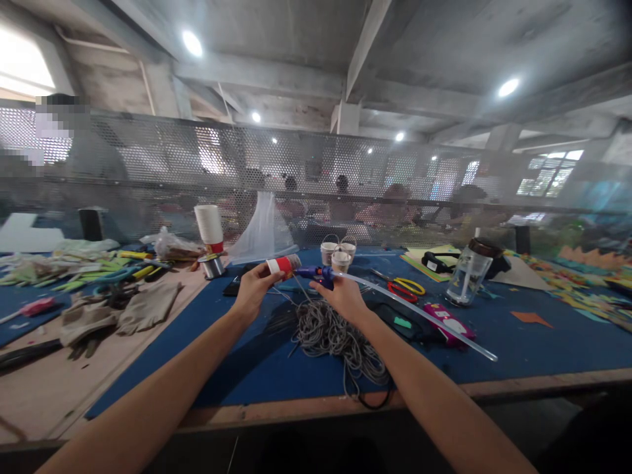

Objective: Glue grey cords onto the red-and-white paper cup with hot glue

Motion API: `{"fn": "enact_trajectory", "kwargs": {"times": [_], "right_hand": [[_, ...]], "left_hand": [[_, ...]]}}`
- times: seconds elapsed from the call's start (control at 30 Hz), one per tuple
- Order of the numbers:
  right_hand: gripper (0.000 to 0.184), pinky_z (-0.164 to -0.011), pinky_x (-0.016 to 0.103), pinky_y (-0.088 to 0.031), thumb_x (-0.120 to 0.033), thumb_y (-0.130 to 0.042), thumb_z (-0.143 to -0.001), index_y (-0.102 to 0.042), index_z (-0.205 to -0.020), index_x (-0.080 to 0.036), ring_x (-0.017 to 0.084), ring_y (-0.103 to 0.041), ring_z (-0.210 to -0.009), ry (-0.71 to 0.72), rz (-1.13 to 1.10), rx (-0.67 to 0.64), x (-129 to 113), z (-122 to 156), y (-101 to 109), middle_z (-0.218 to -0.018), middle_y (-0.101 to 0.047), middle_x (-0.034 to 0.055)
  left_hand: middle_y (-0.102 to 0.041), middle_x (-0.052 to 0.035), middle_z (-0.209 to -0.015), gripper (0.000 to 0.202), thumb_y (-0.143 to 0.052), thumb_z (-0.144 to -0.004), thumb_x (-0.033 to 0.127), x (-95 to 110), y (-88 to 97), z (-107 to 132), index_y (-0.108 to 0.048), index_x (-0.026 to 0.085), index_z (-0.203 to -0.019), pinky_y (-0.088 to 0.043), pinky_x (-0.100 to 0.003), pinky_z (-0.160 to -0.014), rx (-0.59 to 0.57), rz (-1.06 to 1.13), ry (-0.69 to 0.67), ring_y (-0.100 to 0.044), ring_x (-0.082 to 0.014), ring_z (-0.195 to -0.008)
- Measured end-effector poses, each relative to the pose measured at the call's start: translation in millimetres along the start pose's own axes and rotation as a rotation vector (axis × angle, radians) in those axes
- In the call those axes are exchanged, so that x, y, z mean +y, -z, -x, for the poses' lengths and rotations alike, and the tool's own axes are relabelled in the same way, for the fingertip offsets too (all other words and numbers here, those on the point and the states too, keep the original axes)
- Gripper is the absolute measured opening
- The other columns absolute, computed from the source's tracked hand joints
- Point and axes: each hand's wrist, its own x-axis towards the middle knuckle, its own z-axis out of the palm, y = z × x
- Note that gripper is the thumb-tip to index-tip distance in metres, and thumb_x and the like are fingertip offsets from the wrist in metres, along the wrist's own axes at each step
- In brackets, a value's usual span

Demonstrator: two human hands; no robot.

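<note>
Pale boards (pixel 39 388) show at left, and a blue mat (pixel 533 355) spreads from the middle rightward; behind runs a perforated screen (pixel 306 158) under a concrete ceiling (pixel 291 39). Far left lie at least 2 grey gloves (pixel 151 309), then 1 stack of white cups (pixel 208 227) and 1 wire spool (pixel 212 266). The left hand (pixel 251 289) pinches 1 red-and-white cup (pixel 279 266), tipped sideways above the mat. The right hand (pixel 345 299) wraps its fingers round 1 blue glue gun (pixel 309 271), nozzle close to the cup's grey end; 1 long clear glue stick (pixel 419 304) extends rightward. Grey cord (pixel 326 329) in 1 heap crowds the space beneath the hands; 3 small white buckets (pixel 340 261) stand beyond. Further right are 1 pair of scissors (pixel 395 283), 1 purple item (pixel 447 322) under the stick, 1 clear bottle (pixel 467 276) and 1 orange scrap (pixel 530 318).
</note>
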Motion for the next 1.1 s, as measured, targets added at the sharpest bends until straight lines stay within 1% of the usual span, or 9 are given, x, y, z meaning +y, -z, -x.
{"fn": "enact_trajectory", "kwargs": {"times": [0.2, 0.33, 0.47, 0.6, 0.87, 1.1], "right_hand": [[0.05, -0.067, 0.027, -0.04, -0.065, -0.048, -0.09, -0.067, -0.099, -0.02, 0.022, -0.065, -0.083, -0.008, -0.004, -0.022, -2.3, 0.1, 4.3, -0.087, -0.07, 0.0058], [0.05, -0.067, 0.027, -0.04, -0.065, -0.049, -0.09, -0.068, -0.097, -0.02, 0.022, -0.066, -0.083, -0.017, -0.005, -0.034, -3.3, 0.1, 5.2, -0.086, -0.071, 0.0061], [0.049, -0.067, 0.027, -0.04, -0.065, -0.05, -0.089, -0.068, -0.098, -0.02, 0.022, -0.066, -0.082, -0.022, 0.003, -0.036, -3.6, 0.3, 5.0, -0.085, -0.071, 0.0055], [0.05, -0.067, 0.027, -0.04, -0.066, -0.049, -0.09, -0.067, -0.097, -0.02, 0.022, -0.065, -0.08, -0.011, 0.002, -0.047, -3.6, 0.5, 5.5, -0.084, -0.07, 0.0055], [0.047, -0.068, 0.026, -0.04, -0.063, -0.05, -0.09, -0.066, -0.102, -0.02, 0.021, -0.065, -0.083, 0.005, -0.007, -0.05, -5.2, 0.7, 7.4, -0.089, -0.07, 0.0049], [0.049, -0.067, 0.027, -0.04, -0.065, -0.05, -0.09, -0.066, -0.1, -0.02, 0.022, -0.066, -0.083, -0.01, 0.004, -0.035, -3.3, 0.3, 4.3, -0.087, -0.07, 0.005]], "left_hand": [[-0.074, -0.0048, -0.086, 0.04, -0.083, -0.059, 0.03, -1.9, 1.7, -0.5, -0.074, 0.014, -0.095, -0.047, -0.029, -0.074, -0.006, 0.029, 0.038, -0.065, -0.0176, -0.075], [-0.074, -0.0048, -0.087, 0.041, -0.084, -0.058, 0.031, -0.3, 1.6, -0.1, -0.074, 0.014, -0.094, -0.049, -0.03, -0.076, -0.007, 0.059, 0.058, -0.066, -0.0184, -0.076], [-0.075, -0.0051, -0.087, 0.042, -0.085, -0.057, 0.032, 2.2, 0.7, 1.3, -0.074, 0.014, -0.093, -0.049, -0.03, -0.074, 0.005, 0.058, 0.071, -0.066, -0.0178, -0.074], [-0.074, -0.005, -0.087, 0.04, -0.086, -0.056, 0.029, 3.4, -0.1, 2.4, -0.074, 0.014, -0.091, -0.05, -0.03, -0.076, 0.006, 0.107, 0.095, -0.066, -0.0175, -0.076], [-0.074, -0.006, -0.089, 0.04, -0.085, -0.058, 0.028, -2.0, 3.2, -0.9, -0.074, 0.014, -0.094, -0.049, -0.03, -0.076, -0.003, 0.105, 0.1, -0.066, -0.018, -0.078], [-0.074, -0.0043, -0.086, 0.039, -0.085, -0.059, 0.029, -2.1, 2.9, -1.0, -0.073, 0.015, -0.093, -0.047, -0.026, -0.069, 0.004, 0.08, 0.116, -0.064, -0.0155, -0.071]]}}
